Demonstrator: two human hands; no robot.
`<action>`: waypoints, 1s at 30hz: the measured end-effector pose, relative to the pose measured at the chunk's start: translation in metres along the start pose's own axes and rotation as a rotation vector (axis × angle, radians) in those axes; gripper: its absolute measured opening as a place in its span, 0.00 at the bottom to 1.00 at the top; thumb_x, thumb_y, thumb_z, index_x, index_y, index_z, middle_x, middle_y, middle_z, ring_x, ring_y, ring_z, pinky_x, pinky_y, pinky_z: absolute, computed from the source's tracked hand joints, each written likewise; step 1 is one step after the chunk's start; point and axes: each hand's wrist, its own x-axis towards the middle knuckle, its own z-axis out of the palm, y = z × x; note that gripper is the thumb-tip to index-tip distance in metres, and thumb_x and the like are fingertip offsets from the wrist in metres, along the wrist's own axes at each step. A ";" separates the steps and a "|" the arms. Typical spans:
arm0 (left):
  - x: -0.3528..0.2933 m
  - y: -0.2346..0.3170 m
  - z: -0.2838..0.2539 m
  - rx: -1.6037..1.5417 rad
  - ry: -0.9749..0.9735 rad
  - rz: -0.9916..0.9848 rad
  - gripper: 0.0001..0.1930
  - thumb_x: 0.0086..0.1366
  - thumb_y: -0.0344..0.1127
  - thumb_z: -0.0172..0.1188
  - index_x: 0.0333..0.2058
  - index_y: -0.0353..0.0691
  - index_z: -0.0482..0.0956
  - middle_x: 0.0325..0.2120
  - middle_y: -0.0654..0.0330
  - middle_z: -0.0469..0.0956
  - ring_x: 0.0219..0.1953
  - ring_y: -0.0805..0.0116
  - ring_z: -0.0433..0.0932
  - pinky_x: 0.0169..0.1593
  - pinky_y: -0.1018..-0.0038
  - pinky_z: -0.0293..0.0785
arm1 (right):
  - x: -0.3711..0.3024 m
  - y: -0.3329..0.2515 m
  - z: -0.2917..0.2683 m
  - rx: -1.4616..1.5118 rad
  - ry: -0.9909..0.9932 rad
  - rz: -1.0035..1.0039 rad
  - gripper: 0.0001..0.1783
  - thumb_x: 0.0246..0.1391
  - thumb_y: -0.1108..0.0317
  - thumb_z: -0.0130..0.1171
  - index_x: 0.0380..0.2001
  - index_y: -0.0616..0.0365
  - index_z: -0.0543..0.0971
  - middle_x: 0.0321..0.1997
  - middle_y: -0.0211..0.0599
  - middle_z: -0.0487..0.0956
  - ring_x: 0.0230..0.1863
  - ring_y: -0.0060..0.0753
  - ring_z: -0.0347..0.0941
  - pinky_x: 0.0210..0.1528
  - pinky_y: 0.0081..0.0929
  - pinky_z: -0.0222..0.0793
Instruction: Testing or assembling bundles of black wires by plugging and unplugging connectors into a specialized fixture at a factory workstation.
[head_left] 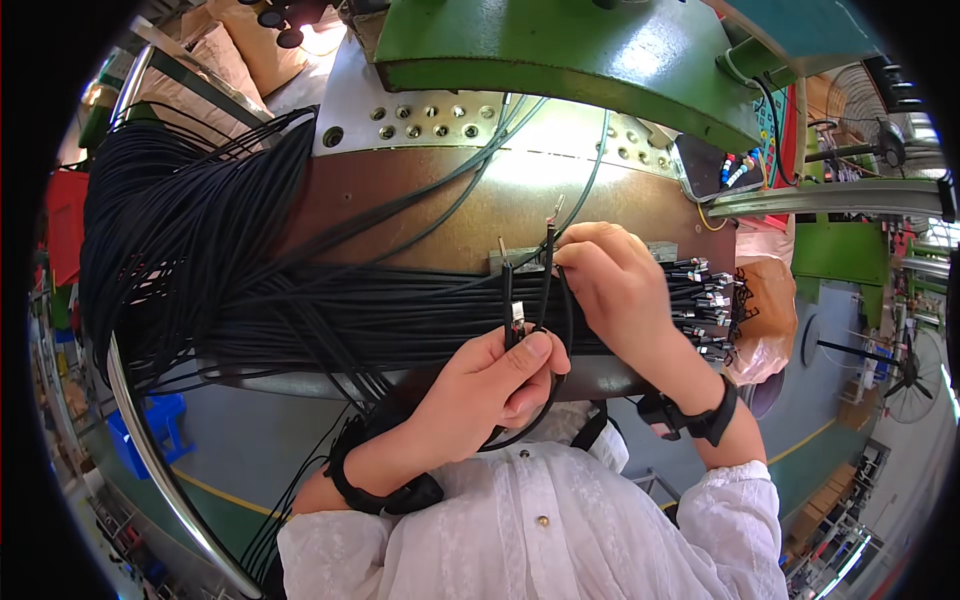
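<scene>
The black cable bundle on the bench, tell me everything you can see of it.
The black cable bundle is a thick mass of slim cables, rubber or plastic by the look. It lies across the near part of the brown tabletop, strands mostly side by side, some crossing. At its right end many silvery connectors cluster; at the left it swells into a drooping heap by a curved metal rail. Some strands hang past the near edge.
</scene>
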 end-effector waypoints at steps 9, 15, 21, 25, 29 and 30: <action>-0.003 0.000 0.016 0.522 0.117 0.261 0.18 0.69 0.46 0.39 0.33 0.37 0.69 0.15 0.69 0.61 0.15 0.83 0.52 0.19 0.84 0.47 | 0.008 0.007 -0.016 -0.128 -0.005 -0.054 0.12 0.39 0.82 0.58 0.31 0.59 0.72 0.35 0.38 0.75 0.32 0.41 0.72 0.35 0.29 0.67; -0.003 0.011 0.012 0.188 0.184 0.389 0.18 0.69 0.48 0.40 0.38 0.37 0.69 0.16 0.70 0.58 0.16 0.83 0.51 0.19 0.84 0.47 | -0.016 0.006 -0.003 0.093 0.048 0.153 0.12 0.40 0.77 0.59 0.31 0.58 0.71 0.34 0.38 0.73 0.34 0.43 0.71 0.37 0.30 0.67; 0.004 0.005 0.003 0.008 0.134 0.235 0.20 0.69 0.49 0.39 0.43 0.37 0.67 0.16 0.71 0.55 0.16 0.83 0.51 0.19 0.85 0.47 | -0.006 0.007 -0.003 -0.006 -0.007 0.071 0.11 0.41 0.77 0.58 0.31 0.59 0.70 0.34 0.39 0.72 0.33 0.42 0.71 0.35 0.30 0.67; 0.007 0.009 0.015 0.109 0.184 0.219 0.18 0.69 0.48 0.39 0.38 0.37 0.68 0.16 0.71 0.57 0.16 0.83 0.51 0.19 0.84 0.48 | -0.002 0.012 -0.005 -0.082 -0.030 -0.005 0.10 0.42 0.77 0.58 0.30 0.60 0.71 0.33 0.39 0.72 0.33 0.41 0.70 0.33 0.30 0.67; 0.007 0.011 0.015 0.169 0.155 0.207 0.16 0.69 0.45 0.39 0.32 0.38 0.68 0.15 0.70 0.61 0.15 0.82 0.52 0.19 0.84 0.49 | 0.004 0.009 -0.025 -0.055 -0.044 -0.120 0.10 0.39 0.75 0.59 0.29 0.58 0.73 0.32 0.35 0.71 0.32 0.36 0.69 0.31 0.28 0.66; 0.007 0.011 0.013 0.175 0.130 0.201 0.16 0.70 0.43 0.39 0.31 0.38 0.68 0.15 0.69 0.62 0.15 0.82 0.53 0.19 0.84 0.49 | 0.010 0.003 -0.036 -0.062 -0.034 -0.219 0.10 0.38 0.74 0.60 0.29 0.58 0.73 0.32 0.34 0.71 0.31 0.34 0.69 0.31 0.28 0.65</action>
